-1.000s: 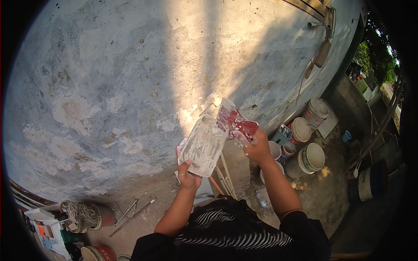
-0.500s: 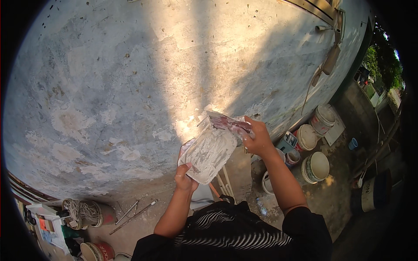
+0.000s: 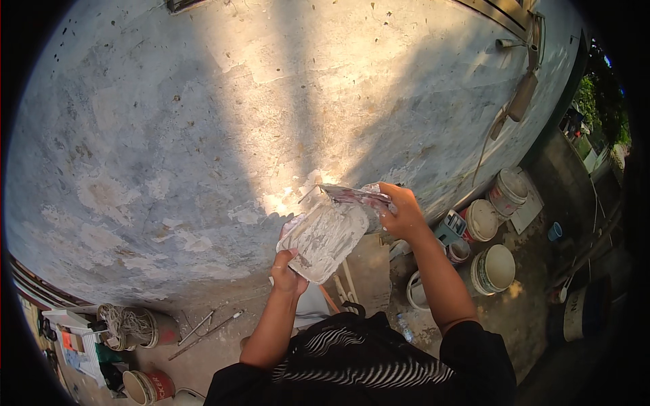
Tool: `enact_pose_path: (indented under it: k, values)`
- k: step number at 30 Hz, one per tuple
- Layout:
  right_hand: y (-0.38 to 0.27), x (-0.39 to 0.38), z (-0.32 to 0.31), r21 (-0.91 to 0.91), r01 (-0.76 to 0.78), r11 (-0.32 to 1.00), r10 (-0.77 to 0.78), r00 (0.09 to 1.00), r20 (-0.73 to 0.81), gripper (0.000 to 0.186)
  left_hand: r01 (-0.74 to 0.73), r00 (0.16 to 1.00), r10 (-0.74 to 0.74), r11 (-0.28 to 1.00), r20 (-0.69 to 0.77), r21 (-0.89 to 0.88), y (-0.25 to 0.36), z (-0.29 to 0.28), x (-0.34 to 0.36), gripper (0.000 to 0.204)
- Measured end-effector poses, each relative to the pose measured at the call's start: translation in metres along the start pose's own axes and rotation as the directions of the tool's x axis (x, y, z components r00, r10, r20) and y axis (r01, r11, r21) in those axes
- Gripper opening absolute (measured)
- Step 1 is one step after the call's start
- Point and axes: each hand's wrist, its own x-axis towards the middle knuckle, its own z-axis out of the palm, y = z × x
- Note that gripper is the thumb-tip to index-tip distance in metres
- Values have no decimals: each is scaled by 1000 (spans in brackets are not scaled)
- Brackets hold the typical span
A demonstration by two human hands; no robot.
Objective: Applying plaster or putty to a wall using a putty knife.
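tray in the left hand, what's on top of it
Pale paste is smeared unevenly over the tray. Whatever the paste, left hand and scraper cover can't be seen.

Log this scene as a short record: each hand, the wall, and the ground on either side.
Left hand: grips a white-smeared board by its lower left
Right hand: holds a reddish scraper at the board's upper edge
Wall: patchy blue-grey, partly sunlit
Ground, left: grey stringy bundle, red bucket
Ground, right: several buckets, small blue container

streaky white-grey board (image 3: 328, 242) (black shirt (image 3: 365, 375), white stripes)
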Motion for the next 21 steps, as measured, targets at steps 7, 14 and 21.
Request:
enact_pose_path:
  k: [7,14,21]
  values:
    - [15,-23,9,20,24,1000,-22,995,-100,20,-26,999,26,1000,20,-17,-10,2,7,70]
    - [45,-23,-7,159,-19,987,23,1000,-22,23,-51,995,52,999,-90,6,-31,11,8,68]
    - [42,-25,-5,106,91,990,-92,996,9,29,-67,993,71,997,-89,45,-44,15,2,69]
